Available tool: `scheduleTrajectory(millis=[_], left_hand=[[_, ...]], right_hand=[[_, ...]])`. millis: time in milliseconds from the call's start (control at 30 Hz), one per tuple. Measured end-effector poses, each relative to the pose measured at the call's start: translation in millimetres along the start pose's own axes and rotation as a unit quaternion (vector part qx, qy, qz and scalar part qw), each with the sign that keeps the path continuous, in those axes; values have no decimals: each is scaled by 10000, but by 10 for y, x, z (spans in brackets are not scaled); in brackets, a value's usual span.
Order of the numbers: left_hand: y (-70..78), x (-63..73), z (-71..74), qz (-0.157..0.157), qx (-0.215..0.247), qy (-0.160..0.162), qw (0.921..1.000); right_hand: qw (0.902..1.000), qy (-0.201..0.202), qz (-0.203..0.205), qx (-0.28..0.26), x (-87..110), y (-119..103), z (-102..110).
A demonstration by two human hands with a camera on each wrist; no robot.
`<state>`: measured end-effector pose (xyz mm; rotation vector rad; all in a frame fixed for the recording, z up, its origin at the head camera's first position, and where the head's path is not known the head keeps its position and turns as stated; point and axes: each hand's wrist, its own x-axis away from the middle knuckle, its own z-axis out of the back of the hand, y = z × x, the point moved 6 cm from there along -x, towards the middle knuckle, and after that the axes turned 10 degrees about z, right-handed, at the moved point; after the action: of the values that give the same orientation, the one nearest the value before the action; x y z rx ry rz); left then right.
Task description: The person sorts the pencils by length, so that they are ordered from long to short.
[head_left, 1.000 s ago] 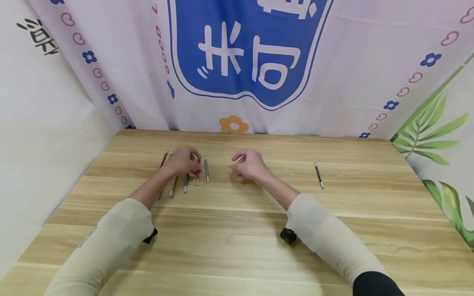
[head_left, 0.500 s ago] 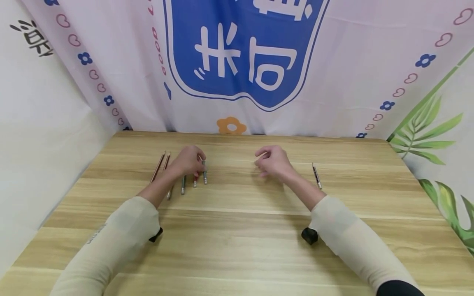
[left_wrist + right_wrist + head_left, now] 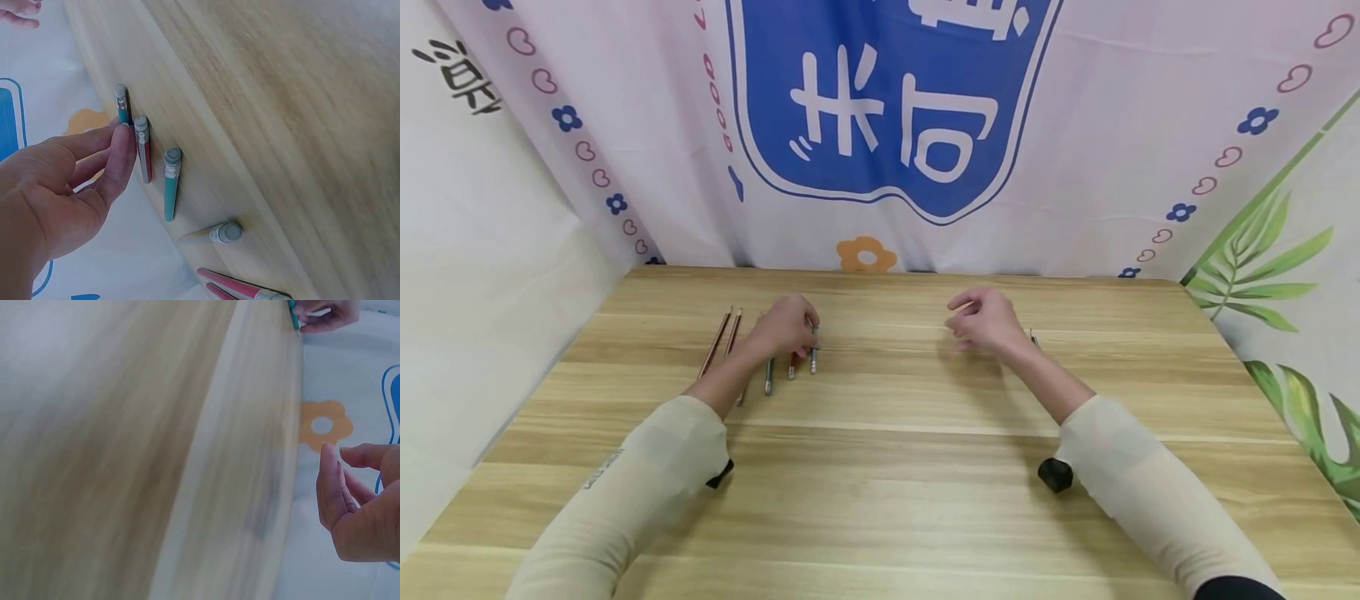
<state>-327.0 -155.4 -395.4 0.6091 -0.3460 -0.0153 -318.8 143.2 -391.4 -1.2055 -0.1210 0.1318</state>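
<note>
A teal pencil (image 3: 813, 360) with an eraser end is pinched between the thumb and fingers of my left hand (image 3: 790, 323), at the right end of a row. Beside it lies a red pencil (image 3: 144, 159), its eraser end close to the thumb. Farther left come another teal pencil (image 3: 170, 194), a tan one (image 3: 203, 236) and reddish pencils (image 3: 716, 342), partly covered by the left forearm in the head view. My right hand (image 3: 987, 319) is over the back right of the table, fingers loosely bent, with nothing between them.
A dark pencil (image 3: 1034, 338) lies at the right, mostly hidden behind the right forearm. The wooden table (image 3: 880, 483) ends at the back against a printed curtain (image 3: 1112, 150). A white wall (image 3: 490, 250) borders the left side.
My left hand has moved right from the red pencil to the teal pencil at the row's end. The right hand has moved away rightwards, and its forearm now covers most of the dark pencil.
</note>
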Motion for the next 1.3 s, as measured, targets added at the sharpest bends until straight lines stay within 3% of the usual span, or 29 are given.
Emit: scheduleTrajectory(millis=[300, 767, 1300], left_hand=[[-6, -3, -19, -18, 87, -14, 10000], [-7, 2, -20, 91, 134, -61, 9999], [-23, 11, -7, 171, 377, -111, 9991]], right_hand=[[9999, 61, -87, -36, 10, 175, 241], [9992, -75, -158, 351, 132, 290, 600], [9922, 111, -171, 1234, 226, 432, 972]])
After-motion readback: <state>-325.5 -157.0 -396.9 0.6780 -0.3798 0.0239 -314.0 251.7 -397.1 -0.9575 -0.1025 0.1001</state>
